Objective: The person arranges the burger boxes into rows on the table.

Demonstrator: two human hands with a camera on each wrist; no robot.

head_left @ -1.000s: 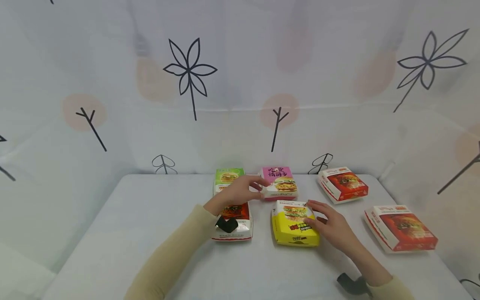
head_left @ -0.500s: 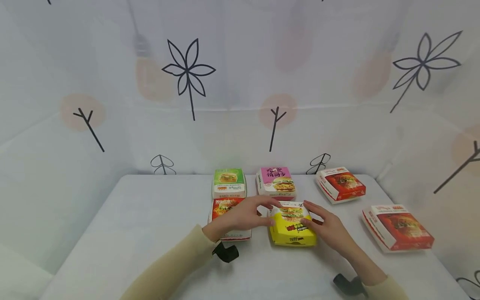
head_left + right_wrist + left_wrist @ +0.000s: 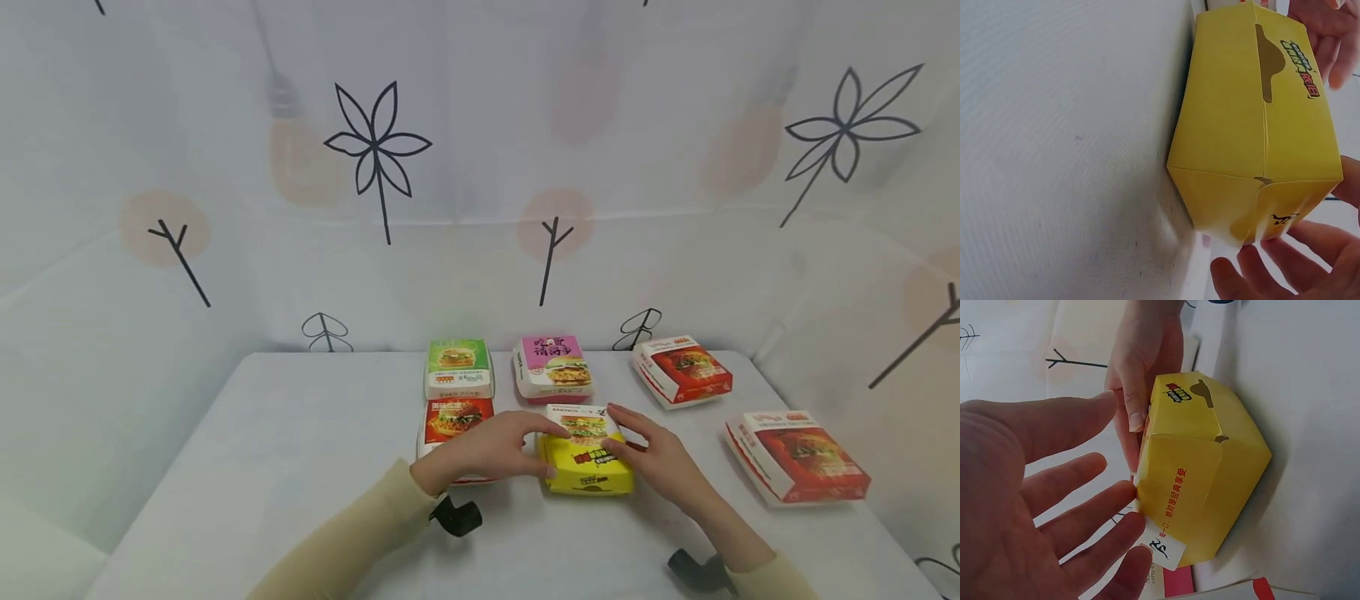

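A yellow burger box (image 3: pixel 588 477) with a white, burger-printed back part lies shut on the white table between my two hands. On its left, my left hand (image 3: pixel 495 447) has its thumb and fingers spread, the tips at the box's left side and top edge. In the left wrist view those fingers are mostly straight. My right hand (image 3: pixel 660 454) is at the opposite side, thumb over the lid's edge; in the right wrist view its fingertips (image 3: pixel 1225 272) touch the side wall. The left hand partly covers a red-and-white burger box (image 3: pixel 453 419).
Behind stand a green burger box (image 3: pixel 457 356) and a pink burger box (image 3: pixel 557 354). At the right lie two more red-and-white burger boxes, a far one (image 3: pixel 686 371) and a near one (image 3: pixel 806 460). A patterned white cloth (image 3: pixel 480 167) hangs behind the table (image 3: pixel 285 450).
My left hand has moved from near the pink box, forward toward me and right, to the yellow box's left side. The right hand stays at the yellow box, which has hardly moved.
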